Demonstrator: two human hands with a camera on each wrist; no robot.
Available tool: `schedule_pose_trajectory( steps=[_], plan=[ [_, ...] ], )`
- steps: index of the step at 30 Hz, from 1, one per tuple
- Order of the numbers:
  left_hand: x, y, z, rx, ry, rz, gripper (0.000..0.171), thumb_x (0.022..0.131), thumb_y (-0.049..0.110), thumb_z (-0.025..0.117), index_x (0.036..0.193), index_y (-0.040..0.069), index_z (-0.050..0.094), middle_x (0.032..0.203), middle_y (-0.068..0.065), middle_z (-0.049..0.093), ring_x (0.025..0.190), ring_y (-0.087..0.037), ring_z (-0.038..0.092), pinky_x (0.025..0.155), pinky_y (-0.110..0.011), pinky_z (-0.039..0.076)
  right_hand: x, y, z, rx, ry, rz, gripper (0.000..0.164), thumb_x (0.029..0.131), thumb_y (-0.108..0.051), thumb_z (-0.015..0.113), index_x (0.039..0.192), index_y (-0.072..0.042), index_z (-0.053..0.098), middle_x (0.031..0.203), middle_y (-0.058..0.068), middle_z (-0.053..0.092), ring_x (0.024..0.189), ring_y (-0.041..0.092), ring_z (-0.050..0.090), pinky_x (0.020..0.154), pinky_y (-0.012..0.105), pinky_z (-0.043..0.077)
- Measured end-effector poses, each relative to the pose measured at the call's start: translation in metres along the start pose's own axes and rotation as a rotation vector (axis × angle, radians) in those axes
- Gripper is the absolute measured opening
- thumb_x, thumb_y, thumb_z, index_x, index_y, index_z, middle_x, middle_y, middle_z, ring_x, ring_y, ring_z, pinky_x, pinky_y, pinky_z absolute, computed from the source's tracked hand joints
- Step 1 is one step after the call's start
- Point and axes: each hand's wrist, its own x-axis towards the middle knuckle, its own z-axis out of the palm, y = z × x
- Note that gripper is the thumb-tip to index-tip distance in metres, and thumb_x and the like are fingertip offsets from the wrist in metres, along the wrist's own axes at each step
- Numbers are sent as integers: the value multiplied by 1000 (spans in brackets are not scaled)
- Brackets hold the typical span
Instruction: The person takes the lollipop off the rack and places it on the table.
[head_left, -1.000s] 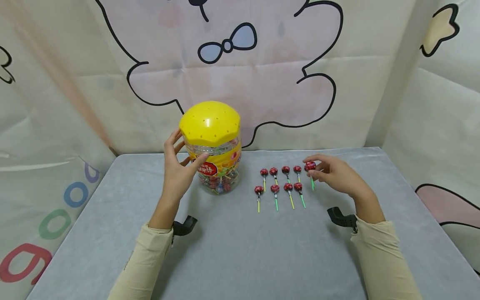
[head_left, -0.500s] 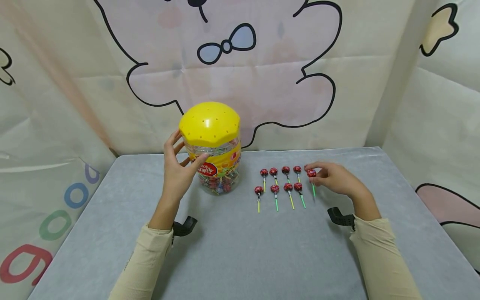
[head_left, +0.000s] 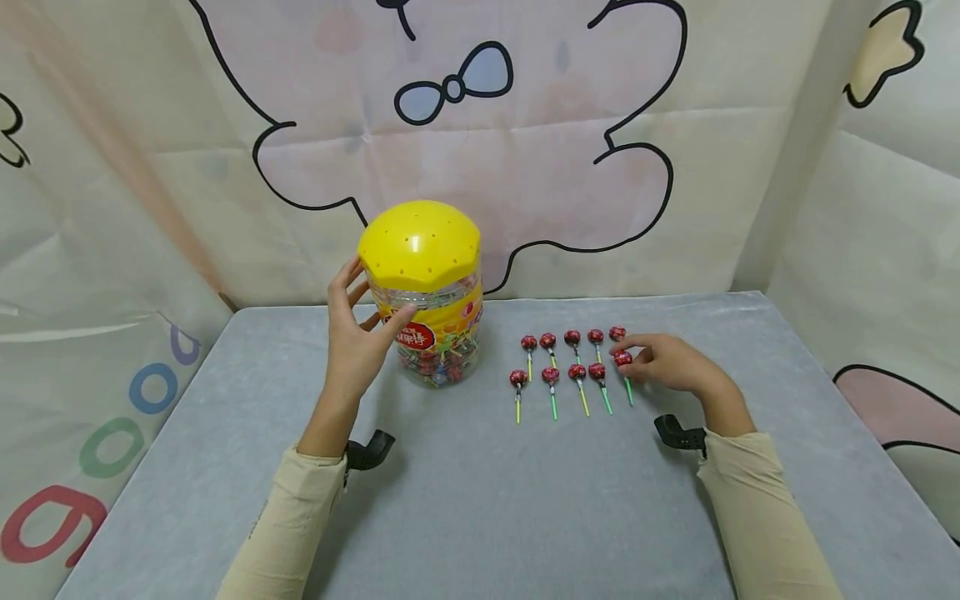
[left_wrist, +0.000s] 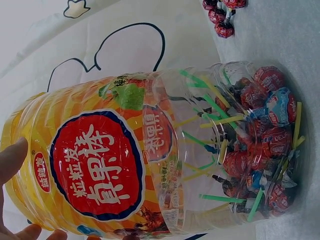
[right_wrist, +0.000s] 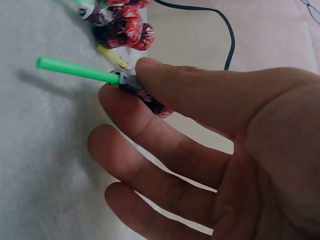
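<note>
My left hand (head_left: 355, 350) grips the side of a clear plastic jar (head_left: 426, 300) with a yellow lid and yellow label, thumb in front and fingers at its left. Wrapped lollipops with green and yellow sticks lie inside, around the jar's bottom in the left wrist view (left_wrist: 270, 140). With thumb and forefinger, my right hand (head_left: 678, 367) pinches a red-wrapped lollipop (head_left: 623, 358) just below its head. Its green stick (right_wrist: 75, 70) points away from the fingers, over the table. The other fingers are loosely bent and hold nothing.
Two rows of red lollipops stretch across the grey tabletop (head_left: 480, 500), between jar and right hand. One lollipop (head_left: 617, 333) of the back row lies just beyond my right fingers. A printed cloth (head_left: 540, 183) hangs behind the table, with more cloth at both sides.
My right hand has drawn the pinched lollipop toward me, to the right end of the front row. The back row's rightmost lollipop now shows beyond it. My left hand and the jar stay put.
</note>
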Motion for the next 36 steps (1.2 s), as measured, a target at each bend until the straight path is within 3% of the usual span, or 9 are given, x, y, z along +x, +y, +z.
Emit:
schedule_pose_trajectory(
  steps=[14,28,31,36],
  plan=[
    [-1,1,-2,-3,1,-10,87,87,25,78,154,31,24,159,5,25,141,-24,35,106,-58,45,6,1,6,-74,-56,59,41,95,-29,67,133,-13,63,81,3,63,76,16,55,67,30,40],
    [0,0,-1,-4,0,-17,86,87,27,78,154,31,24,159,4,25,141,-25,35,106,-58,44,-2,-6,0,-110,-69,54,48,94,-32,68,135,-10,59,90,7,67,81,17,60,70,30,45],
    [2,0,-1,-8,-14,-14,85,87,27,77,154,31,24,159,4,24,141,-25,35,106,-58,44,-11,-9,-7,-112,-32,18,51,95,-33,67,139,-9,55,100,8,71,89,20,64,73,33,48],
    [-1,-9,-7,1,-40,-34,86,88,27,77,154,32,22,160,4,24,142,-23,35,106,-56,44,-22,-18,-20,-85,143,-83,45,100,-31,60,140,-12,53,113,14,72,100,28,67,79,43,53]
  ],
)
